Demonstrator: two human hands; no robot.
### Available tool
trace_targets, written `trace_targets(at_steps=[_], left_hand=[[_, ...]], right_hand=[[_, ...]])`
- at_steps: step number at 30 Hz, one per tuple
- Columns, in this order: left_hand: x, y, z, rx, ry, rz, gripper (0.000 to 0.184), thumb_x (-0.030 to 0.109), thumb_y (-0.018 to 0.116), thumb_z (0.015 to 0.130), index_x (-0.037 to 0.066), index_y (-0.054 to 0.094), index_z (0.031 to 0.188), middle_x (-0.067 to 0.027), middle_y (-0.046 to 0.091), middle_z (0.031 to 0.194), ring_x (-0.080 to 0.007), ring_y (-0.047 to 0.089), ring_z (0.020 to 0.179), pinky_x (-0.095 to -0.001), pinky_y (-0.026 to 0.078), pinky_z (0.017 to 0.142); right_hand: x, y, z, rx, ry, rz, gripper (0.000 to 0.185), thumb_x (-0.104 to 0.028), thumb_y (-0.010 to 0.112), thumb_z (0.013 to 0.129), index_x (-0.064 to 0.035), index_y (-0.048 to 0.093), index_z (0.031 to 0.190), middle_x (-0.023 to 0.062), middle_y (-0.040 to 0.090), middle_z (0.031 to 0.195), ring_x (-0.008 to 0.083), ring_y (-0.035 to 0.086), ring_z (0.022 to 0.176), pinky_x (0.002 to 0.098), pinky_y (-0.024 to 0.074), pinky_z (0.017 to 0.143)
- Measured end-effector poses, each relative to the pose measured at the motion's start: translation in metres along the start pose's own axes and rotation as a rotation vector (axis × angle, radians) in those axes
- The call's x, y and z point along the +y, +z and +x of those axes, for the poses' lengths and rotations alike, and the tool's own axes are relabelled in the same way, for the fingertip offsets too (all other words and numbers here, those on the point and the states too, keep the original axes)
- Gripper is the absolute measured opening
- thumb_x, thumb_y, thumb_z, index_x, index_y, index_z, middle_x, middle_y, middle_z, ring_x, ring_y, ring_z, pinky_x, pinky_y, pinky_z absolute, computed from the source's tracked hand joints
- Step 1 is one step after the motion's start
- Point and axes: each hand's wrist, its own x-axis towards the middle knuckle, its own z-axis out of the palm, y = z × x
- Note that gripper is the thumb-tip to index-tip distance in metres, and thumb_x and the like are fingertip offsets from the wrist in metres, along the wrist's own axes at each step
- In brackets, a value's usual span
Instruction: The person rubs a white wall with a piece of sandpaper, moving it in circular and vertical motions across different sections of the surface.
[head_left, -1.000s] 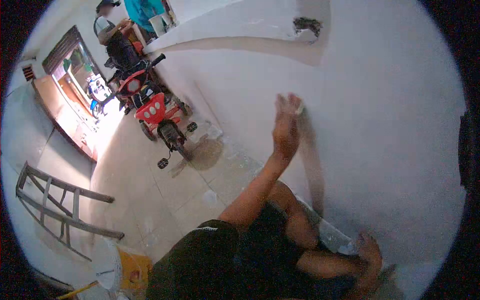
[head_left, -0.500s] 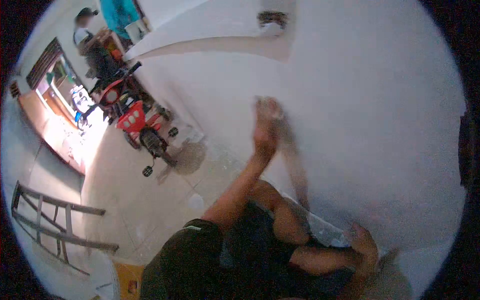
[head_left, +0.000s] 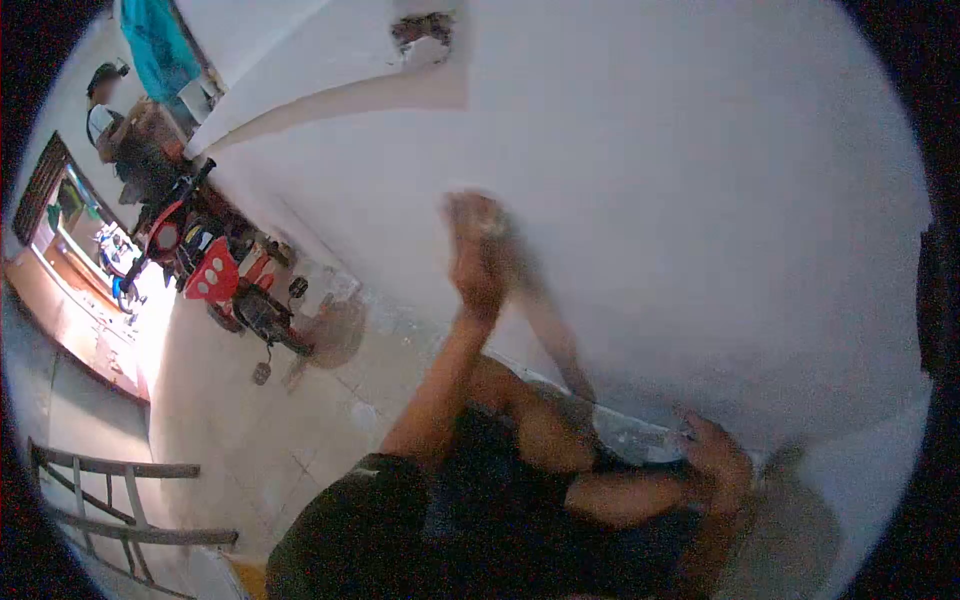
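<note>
My left hand (head_left: pixel 476 245) is raised against the white wall (head_left: pixel 680 220), its fingers closed. A small pale thing shows at the fingertips, too blurred to name. Below it my left forearm (head_left: pixel 430 405) comes up from a dark sleeve, and a shadow of the arm falls on the wall. Low on the right, my right hand (head_left: pixel 716 450) hangs bent near my knee, close to a whitish, smeared surface (head_left: pixel 640 440) at the wall's foot. Whether its fingers hold anything does not show.
A red motorbike (head_left: pixel 215 270) stands on the tiled floor (head_left: pixel 260 430) at left. A ladder (head_left: pixel 120 500) is at lower left. Beyond the motorbike is a person in a cap (head_left: pixel 115 120), near a teal cloth (head_left: pixel 160 45). The wall has a broken hole (head_left: pixel 422 38) high up.
The whole view has shifted, so the motorbike, ladder and wall hole sit further left. My left hand is still at the wall. My right hand stays low by my knee.
</note>
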Motion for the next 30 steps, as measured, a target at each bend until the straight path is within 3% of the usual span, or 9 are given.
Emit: trace_targets(at_steps=[4,6,13,17,19,21,25,27,30], left_hand=[[-0.007,-0.023,0.091,0.272,-0.331,0.047,0.041,0.013,0.046,0.109,-0.002,0.051,0.147,-0.02,0.049,0.154,-0.0371,0.04,0.147,-0.0407,0.032,0.122],[0.01,-0.012,0.11,0.323,-0.063,0.002,0.043,0.016,0.05,0.107,-0.003,0.053,0.146,-0.0181,0.054,0.151,-0.0262,0.049,0.143,-0.0354,0.035,0.118],[0.038,-0.002,0.002,-0.095,0.177,0.035,0.038,0.009,0.044,0.108,-0.003,0.056,0.142,-0.0234,0.05,0.153,-0.0356,0.04,0.148,-0.0451,0.031,0.122],[0.006,-0.022,0.023,0.165,-0.499,-0.234,0.041,0.014,0.043,0.11,-0.002,0.054,0.146,-0.0196,0.048,0.155,-0.0336,0.041,0.148,-0.04,0.031,0.122],[0.005,-0.026,0.078,0.304,-0.111,0.033,0.038,0.018,0.051,0.107,-0.001,0.061,0.138,-0.0179,0.061,0.144,-0.0291,0.062,0.128,-0.0351,0.049,0.105],[0.021,-0.015,0.086,0.228,-0.12,0.078,0.037,0.022,0.055,0.106,-0.001,0.065,0.132,-0.0164,0.066,0.135,-0.0268,0.067,0.114,-0.0354,0.053,0.093],[0.074,0.024,0.039,0.048,0.104,-0.096,0.038,0.008,0.043,0.107,0.004,0.057,0.142,-0.0217,0.052,0.151,-0.0428,0.041,0.146,-0.0548,0.028,0.122],[0.075,0.014,-0.007,-0.205,0.114,-0.118,0.044,0.008,0.038,0.108,0.003,0.048,0.151,-0.0195,0.049,0.155,-0.0415,0.038,0.149,-0.056,0.023,0.124],[0.032,0.002,-0.035,0.015,-0.158,-0.085,0.046,0.016,0.044,0.108,0.0,0.046,0.152,-0.0193,0.045,0.158,-0.035,0.041,0.147,-0.0443,0.03,0.122]], right_hand=[[-0.012,-0.007,-0.006,-0.009,0.0,0.024,0.063,-0.05,0.063,0.098,-0.0155,0.052,0.149,0.0177,0.058,0.146,0.0367,0.056,0.133,0.0484,0.0447,0.111],[-0.036,-0.018,-0.023,-0.026,0.029,0.049,0.063,-0.051,0.062,0.098,-0.0163,0.051,0.149,0.0175,0.058,0.146,0.0363,0.056,0.134,0.0486,0.0448,0.111],[-0.045,-0.01,-0.028,0.123,0.028,-0.213,0.064,-0.052,0.064,0.097,-0.0148,0.053,0.148,0.0162,0.062,0.141,0.0357,0.06,0.129,0.0484,0.046,0.109],[0.021,0.005,0.013,-0.018,-0.008,0.069,0.064,-0.052,0.064,0.096,-0.0144,0.054,0.148,0.0173,0.064,0.137,0.0365,0.061,0.124,0.0481,0.0465,0.108],[0.012,0.004,0.011,-0.028,-0.1,0.108,0.064,-0.052,0.064,0.097,-0.0141,0.054,0.148,0.018,0.064,0.136,0.0369,0.062,0.123,0.048,0.0468,0.108],[-0.004,-0.001,0.005,-0.029,-0.08,0.075,0.063,-0.05,0.064,0.097,-0.0137,0.053,0.148,0.0184,0.064,0.137,0.0374,0.061,0.125,0.0479,0.0463,0.109],[0.011,0.005,0.016,-0.033,-0.033,0.027,0.062,-0.047,0.063,0.098,-0.013,0.053,0.149,0.0191,0.062,0.14,0.0384,0.059,0.129,0.0476,0.0452,0.11],[0.014,0.008,0.014,-0.015,0.008,-0.006,0.061,-0.045,0.063,0.099,-0.0127,0.052,0.149,0.0195,0.061,0.142,0.039,0.058,0.131,0.0474,0.0447,0.111],[-0.042,-0.016,-0.029,0.097,-0.113,-0.049,0.061,-0.045,0.064,0.099,-0.013,0.052,0.149,0.0201,0.059,0.144,0.0388,0.057,0.132,0.0472,0.0441,0.112]])
